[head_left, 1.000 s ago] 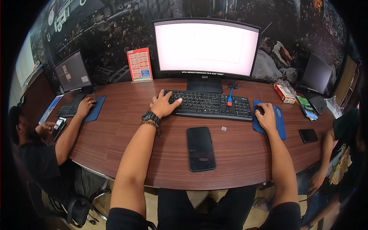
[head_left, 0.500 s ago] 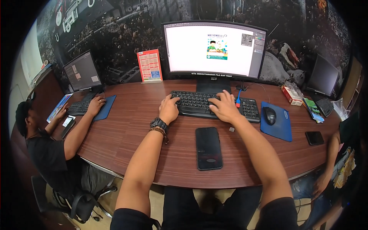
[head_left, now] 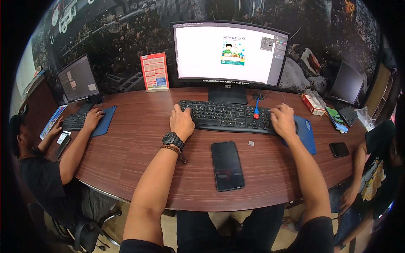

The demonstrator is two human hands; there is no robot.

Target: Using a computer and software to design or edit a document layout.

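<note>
My left hand (head_left: 181, 123) rests at the left end of a black keyboard (head_left: 219, 116), fingers bent and apart on the keys. My right hand (head_left: 284, 121) is over the number keys at the right end, fingers apart, just left of a black mouse, partly hidden, on a blue mat (head_left: 306, 140). A blue cable with a red end (head_left: 256, 113) lies on the keyboard. Below it are a black phone (head_left: 227, 166) and a small pale square object (head_left: 251, 143). The wide monitor (head_left: 196, 50) shows a colourful cover with cartoon children.
A co-worker (head_left: 40, 173) works at a side computer (head_left: 78, 78) on the left. Another person (head_left: 373, 168) sits right, near a phone (head_left: 338, 149), a second monitor (head_left: 346, 82) and a red box (head_left: 312, 103). A red calendar (head_left: 155, 71) stands on the desk (head_left: 126, 156).
A cover has appeared on the formerly blank screen. My right hand left the mouse for the middle keys, then moved right to the number keys. My left hand has dropped slightly.
</note>
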